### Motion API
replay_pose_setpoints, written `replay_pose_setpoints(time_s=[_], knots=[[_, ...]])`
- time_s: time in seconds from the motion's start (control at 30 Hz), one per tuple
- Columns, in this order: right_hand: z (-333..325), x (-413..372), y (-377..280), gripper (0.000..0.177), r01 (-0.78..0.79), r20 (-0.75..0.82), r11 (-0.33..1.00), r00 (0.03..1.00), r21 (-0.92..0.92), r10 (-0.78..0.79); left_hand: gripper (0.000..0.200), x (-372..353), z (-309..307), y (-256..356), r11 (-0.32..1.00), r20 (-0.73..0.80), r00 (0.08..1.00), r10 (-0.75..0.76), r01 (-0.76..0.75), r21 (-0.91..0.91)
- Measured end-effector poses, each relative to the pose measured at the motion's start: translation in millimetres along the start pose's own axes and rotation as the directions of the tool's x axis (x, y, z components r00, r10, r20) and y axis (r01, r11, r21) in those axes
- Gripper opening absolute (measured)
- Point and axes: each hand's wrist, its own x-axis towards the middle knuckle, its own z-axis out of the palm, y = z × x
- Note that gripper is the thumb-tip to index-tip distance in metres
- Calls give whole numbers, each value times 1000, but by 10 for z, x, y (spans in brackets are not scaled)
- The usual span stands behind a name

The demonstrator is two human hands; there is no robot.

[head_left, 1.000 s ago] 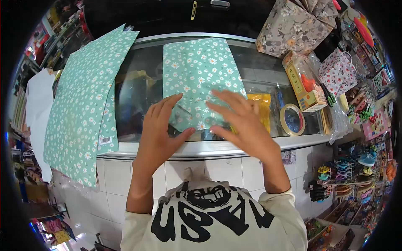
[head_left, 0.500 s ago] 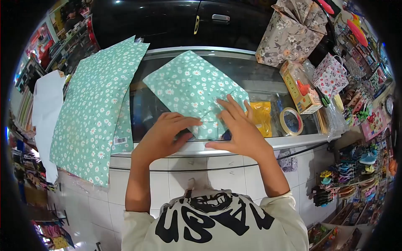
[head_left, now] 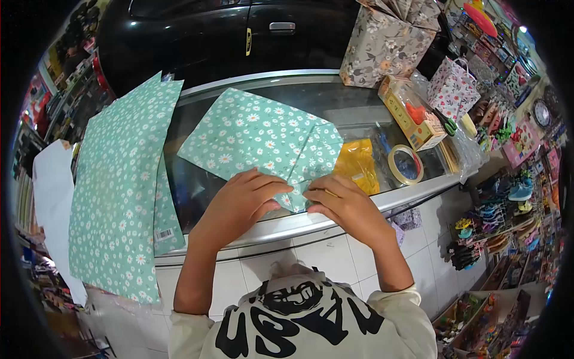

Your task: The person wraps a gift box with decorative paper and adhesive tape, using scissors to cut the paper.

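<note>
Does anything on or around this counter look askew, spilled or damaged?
Yes, mildly: the large daisy-print sheets at the left stick out past the counter's front edge, so they look poorly supported. I see no spill or tear; the folded daisy-print piece looks intact.

Gray bag (head_left: 388,51) cut off; barcode (head_left: 164,234) unreadable.

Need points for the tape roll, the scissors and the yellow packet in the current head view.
tape roll (head_left: 419,175): head view, right side of its ring
scissors (head_left: 449,125): head view, green handle
yellow packet (head_left: 357,163): head view, middle of its face
</note>
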Motion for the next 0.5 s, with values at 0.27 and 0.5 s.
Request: replay_pose_setpoints(time_s=[0.27,0.5], knots=[[-102,57,206,19,232,75,941,972,-247,-221,30,119,-42,-19,995,7,1000,2,-3,98],[-11,-82,354,25,79,-94,990,991,-118,-90,29,280,58,35,938,46,991,124,-132,320]])
